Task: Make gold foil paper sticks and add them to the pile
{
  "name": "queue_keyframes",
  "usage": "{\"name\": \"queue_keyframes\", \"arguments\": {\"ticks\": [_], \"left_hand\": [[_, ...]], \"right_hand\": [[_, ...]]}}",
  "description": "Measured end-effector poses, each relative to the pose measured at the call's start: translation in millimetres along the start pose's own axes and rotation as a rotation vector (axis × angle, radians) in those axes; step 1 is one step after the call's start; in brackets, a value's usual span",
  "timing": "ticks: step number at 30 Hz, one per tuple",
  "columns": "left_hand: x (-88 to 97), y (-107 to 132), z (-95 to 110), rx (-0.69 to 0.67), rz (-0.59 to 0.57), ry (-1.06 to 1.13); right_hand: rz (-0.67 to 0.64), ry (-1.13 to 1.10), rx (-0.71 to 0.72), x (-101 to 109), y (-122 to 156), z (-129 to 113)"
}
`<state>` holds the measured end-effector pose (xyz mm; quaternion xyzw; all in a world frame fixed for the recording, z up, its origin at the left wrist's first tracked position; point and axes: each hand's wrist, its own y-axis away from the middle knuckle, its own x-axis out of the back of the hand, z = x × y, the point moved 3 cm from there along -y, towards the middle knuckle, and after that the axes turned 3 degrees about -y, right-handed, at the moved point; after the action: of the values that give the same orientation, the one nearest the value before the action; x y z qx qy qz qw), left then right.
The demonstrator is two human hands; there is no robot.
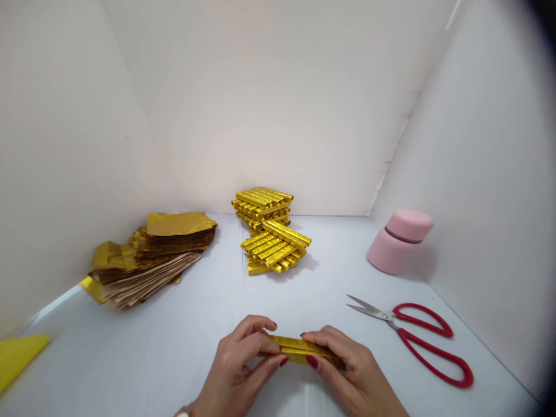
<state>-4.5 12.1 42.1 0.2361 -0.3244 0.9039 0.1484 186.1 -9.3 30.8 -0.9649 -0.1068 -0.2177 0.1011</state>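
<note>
Between my two hands, near the front of the table, is a strip of gold foil paper [299, 348] folded lengthwise. My left hand [245, 359] pinches its left end between thumb and fingers. My right hand [341, 365] grips the right end, with thumb in front and fingers behind. A lengthwise fold line shows along the strip's middle; both ends are partly hidden by my fingers. Beyond my hands, folded gold paper sticks [278, 249] lie in crossed layers, with a taller stack of the same sticks [263, 202] behind them.
At the left lies a thick pile of gold and brown paper sheets [174, 234]. Scissors with red handles [403, 324] rest at the right, blades partly apart. A pink lidded container [393, 249] stands behind them. Yellow paper [19, 356] shows at the left edge. White walls [269, 104] enclose the table.
</note>
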Motion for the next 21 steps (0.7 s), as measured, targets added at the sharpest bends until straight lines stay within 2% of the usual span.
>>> {"name": "queue_keyframes", "arguments": {"ticks": [4, 7, 10, 15, 21], "left_hand": [[-0.9, 1, -2, 0.017, 0.008, 0.015], [-0.1, 1, -5, 0.086, 0.037, 0.048], [-0.3, 0, -7, 0.163, 0.02, 0.113], [-2.8, -1, -12, 0.274, 0.013, 0.263], [-5.5, 2, -17, 0.503, 0.079, 0.588]], "right_hand": [[0.0, -0.004, 0.018, -1, 0, 2], [0.004, -0.024, 0.044, -1, -1, 2], [0.0, -0.032, 0.032, -1, -1, 1], [-0.023, -0.026, 0.021, -1, 0, -1], [0.002, -0.077, -0.007, 1, -1, 1]]}}
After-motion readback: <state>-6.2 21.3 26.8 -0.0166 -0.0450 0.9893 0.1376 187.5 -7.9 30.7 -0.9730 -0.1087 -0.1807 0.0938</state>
